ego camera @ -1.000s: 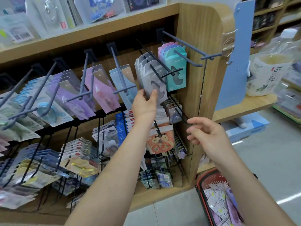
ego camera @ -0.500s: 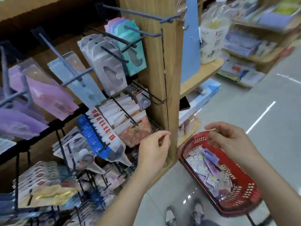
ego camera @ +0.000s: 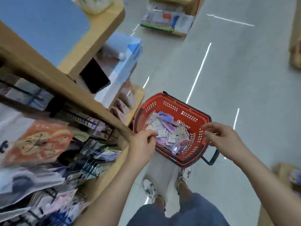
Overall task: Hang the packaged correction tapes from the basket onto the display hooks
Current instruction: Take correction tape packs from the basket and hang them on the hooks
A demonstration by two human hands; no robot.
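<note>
A red plastic basket (ego camera: pixel 171 106) stands on the floor beside the wooden shelf unit. Inside lies a heap of packaged correction tapes (ego camera: pixel 167 132), purple and white. My left hand (ego camera: pixel 143 144) hovers over the basket's near left rim, fingers loosely curled and holding nothing. My right hand (ego camera: pixel 221 137) hangs above the basket's right rim, fingers relaxed and empty. The display hooks (ego camera: pixel 91 123) with hanging packs show blurred at the left.
The wooden side panel (ego camera: pixel 65 88) of the shelf unit runs diagonally to the basket. A black phone (ego camera: pixel 96 77) leans on a lower shelf. Boxes (ego camera: pixel 164 22) sit on the floor farther off. My shoes (ego camera: pixel 167 181) stand just behind the basket.
My view has swung down from the hooks to the basket. Both hands have dropped from the display to just over the basket's rims, holding nothing.
</note>
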